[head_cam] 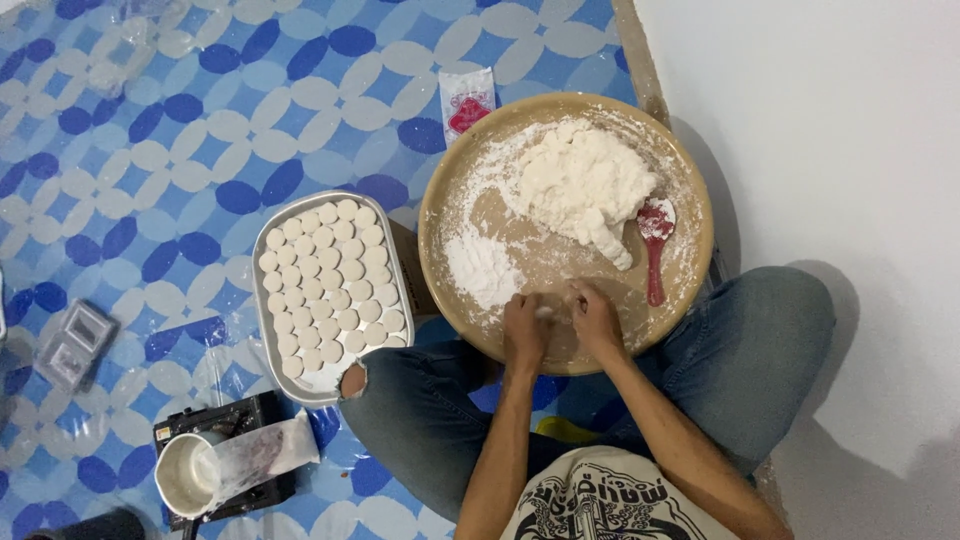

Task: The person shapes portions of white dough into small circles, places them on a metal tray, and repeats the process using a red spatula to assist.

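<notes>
The floor (pixel 180 120) is covered by a mat patterned in blue, pale blue and white ovals. Along the right side a plain white wall (pixel 840 130) is seen, met by a narrow tan strip (pixel 640 60) at the mat's edge. Soft shadows are cast on the wall, and the scene is evenly lit.

The floor mat (pixel 150 130) has a blue and white pattern. Directly on it, just beyond the fingers, stands a round tray (pixel 690 190). Left of the fingers lies a metal tray (pixel 262 330); far beyond them, a small packet (pixel 467 100). A pot (pixel 185 475) stands far left.
</notes>
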